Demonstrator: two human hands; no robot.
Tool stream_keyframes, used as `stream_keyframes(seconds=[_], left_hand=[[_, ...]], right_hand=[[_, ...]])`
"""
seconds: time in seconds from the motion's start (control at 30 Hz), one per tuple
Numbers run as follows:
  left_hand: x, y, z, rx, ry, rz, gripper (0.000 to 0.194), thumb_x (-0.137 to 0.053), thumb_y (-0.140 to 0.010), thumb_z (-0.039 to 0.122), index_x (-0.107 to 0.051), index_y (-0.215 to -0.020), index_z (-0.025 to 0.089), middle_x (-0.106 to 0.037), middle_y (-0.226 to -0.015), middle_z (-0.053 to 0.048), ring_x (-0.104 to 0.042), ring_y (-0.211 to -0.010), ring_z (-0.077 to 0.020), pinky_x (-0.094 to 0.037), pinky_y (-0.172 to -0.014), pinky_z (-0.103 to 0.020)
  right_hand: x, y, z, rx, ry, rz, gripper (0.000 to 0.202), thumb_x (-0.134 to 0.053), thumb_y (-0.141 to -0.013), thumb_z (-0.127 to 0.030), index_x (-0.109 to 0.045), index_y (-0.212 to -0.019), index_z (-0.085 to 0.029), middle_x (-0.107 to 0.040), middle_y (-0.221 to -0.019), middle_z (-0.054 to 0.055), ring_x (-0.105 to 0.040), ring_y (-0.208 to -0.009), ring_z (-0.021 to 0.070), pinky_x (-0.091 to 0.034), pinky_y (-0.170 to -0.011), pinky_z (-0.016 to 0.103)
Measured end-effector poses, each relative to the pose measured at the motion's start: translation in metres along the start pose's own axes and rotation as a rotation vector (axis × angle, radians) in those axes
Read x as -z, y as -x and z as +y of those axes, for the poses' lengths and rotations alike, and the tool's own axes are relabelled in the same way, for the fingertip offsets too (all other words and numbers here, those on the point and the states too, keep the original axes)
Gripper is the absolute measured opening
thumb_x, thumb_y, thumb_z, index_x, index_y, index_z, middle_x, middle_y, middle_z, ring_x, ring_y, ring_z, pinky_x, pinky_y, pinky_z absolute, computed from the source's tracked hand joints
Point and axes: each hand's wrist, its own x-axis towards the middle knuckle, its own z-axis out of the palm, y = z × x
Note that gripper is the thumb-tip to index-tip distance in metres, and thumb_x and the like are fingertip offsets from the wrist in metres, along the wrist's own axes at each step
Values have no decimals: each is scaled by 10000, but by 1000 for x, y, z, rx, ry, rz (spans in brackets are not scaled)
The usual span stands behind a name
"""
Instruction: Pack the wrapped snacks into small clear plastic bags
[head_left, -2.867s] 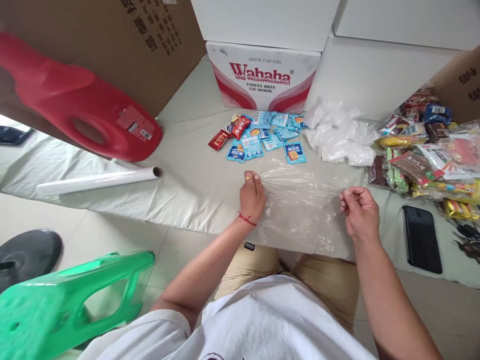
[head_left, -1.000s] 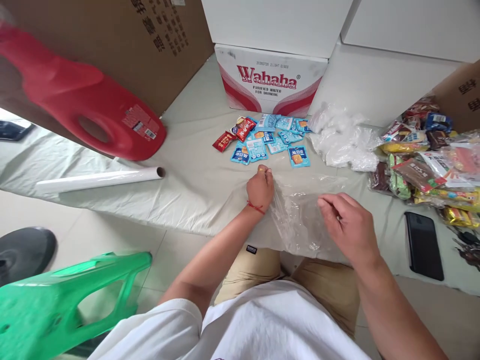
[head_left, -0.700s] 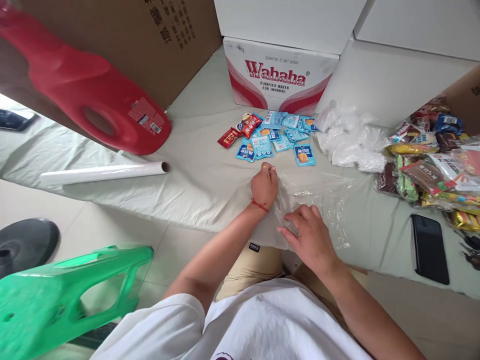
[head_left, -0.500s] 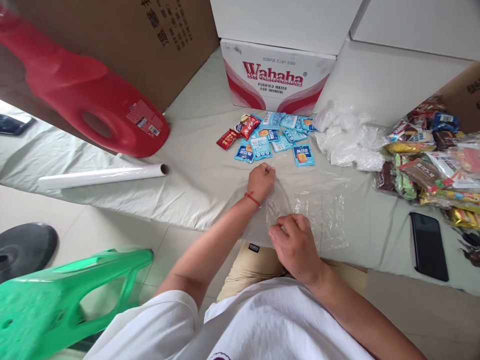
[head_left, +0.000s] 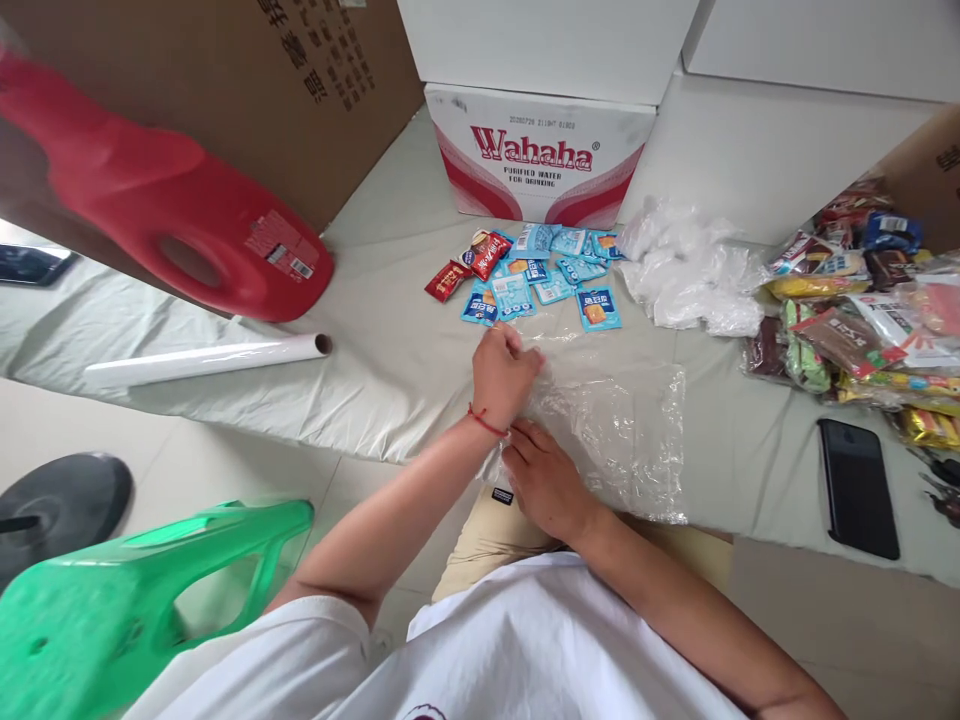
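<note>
A clear plastic bag (head_left: 615, 430) lies spread on the cloth in front of me. My left hand (head_left: 505, 370), with a red cord at its wrist, is closed on the bag's far left corner; the fingertips are partly hidden. Close below that wrist, my right hand (head_left: 549, 482) has its fingers bent together on the bag's near left edge. Just beyond the left hand lies a loose group of blue snack packets (head_left: 514, 295), with red snack packets (head_left: 490, 253) at its left. A single blue packet (head_left: 598, 308) sits slightly apart to the right.
Crumpled clear bags (head_left: 694, 275) are heaped right of the packets, beside a pile of assorted snacks (head_left: 847, 340). A black phone (head_left: 859, 488) lies near the front edge. At left are a white roll (head_left: 210, 360), a red jug (head_left: 187, 210) and a green stool (head_left: 150, 580). A Wahaba-style carton (head_left: 536, 155) stands behind.
My right hand has moved left and toward me, close under my left wrist. My left hand has shifted slightly left. The bag now lies flatter and wider on the cloth.
</note>
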Motion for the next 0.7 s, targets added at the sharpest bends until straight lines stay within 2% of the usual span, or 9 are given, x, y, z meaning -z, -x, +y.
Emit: stream_keyframes(seconds=[0.1, 0.17, 0.23, 0.3, 0.37, 0.47, 0.57, 0.63, 0.7], left_hand=[[-12, 15, 2, -176, -23, -197, 222, -635, -841, 164, -449, -744, 237, -714, -1010, -46, -725, -1088, -210, -560, -953, -356], [-18, 14, 0, -292, -149, -279, 137, -618, -884, 185, -540, -779, 223, -746, -1152, -79, -647, -1311, -242, -472, -1143, -429], [-22, 6, -5, -376, -305, -322, 124, -545, -969, 231, -652, -914, 201, -736, -1288, -105, -551, -1442, -260, -328, -1265, -507], [-25, -3, -11, -422, -431, -341, 281, -451, -1035, 273, -702, -1116, 177, -686, -1419, -118, -496, -1494, -265, -244, -1300, -548], [-27, -9, -17, -460, -522, -349, 399, -394, -1064, 318, -665, -1316, 169, -591, -1549, -124, -439, -1537, -272, -225, -1302, -567], [-31, -9, -23, -525, -626, -349, 516, -353, -1079, 394, -545, -1508, 180, -446, -1665, -133, -357, -1583, -286, -191, -1302, -607], [-33, -5, -24, -568, -680, -354, 566, -319, -1086, 433, -472, -1576, 195, -384, -1699, -131, -332, -1595, -284, -168, -1299, -636], [-32, -4, -24, -587, -697, -365, 573, -312, -1087, 428, -453, -1593, 199, -372, -1705, -131, -334, -1594, -285, -164, -1298, -643], [-30, -5, -25, -608, -698, -374, 576, -306, -1088, 428, -449, -1596, 199, -370, -1705, -136, -341, -1591, -284, -166, -1299, -639]], right_hand=[[3, 0, 2, -10, -34, -15, 272, -566, -974, -110, -706, -1207, -114, -688, -1305, 167, -548, -1345, 296, -466, -1208, 504], [4, 5, 0, -18, -55, -20, 260, -556, -975, -102, -717, -1179, -124, -699, -1283, 158, -556, -1332, 293, -480, -1194, 501], [4, 13, -6, -8, -71, -2, 261, -543, -975, -85, -723, -1163, -116, -702, -1297, 153, -563, -1320, 280, -494, -1181, 471], [5, 24, -17, 20, -82, 23, 285, -536, -978, -81, -712, -1202, -85, -685, -1354, 167, -556, -1337, 273, -491, -1184, 447], [12, 32, -30, 72, -145, -8, 274, -556, -983, -119, -707, -1208, -79, -683, -1372, 163, -564, -1341, 266, -489, -1186, 430], [35, 31, -36, 115, -348, -60, 194, -554, -1008, -179, -728, -1091, -153, -773, -1146, 74, -677, -1149, 181, -554, -1082, 314], [61, 11, -10, -90, -307, 76, 284, -488, -1046, -186, -709, -1223, -188, -779, -1137, 72, -694, -1142, 167, -564, -1052, 313], [70, -1, 24, -242, -106, 121, 388, -482, -1061, -261, -631, -1407, -170, -699, -1367, 139, -595, -1356, 245, -494, -1162, 451], [72, -4, 64, -351, 113, 73, 510, -482, -1064, -377, -555, -1502, -127, -554, -1550, 191, -452, -1498, 338, -374, -1230, 602]])
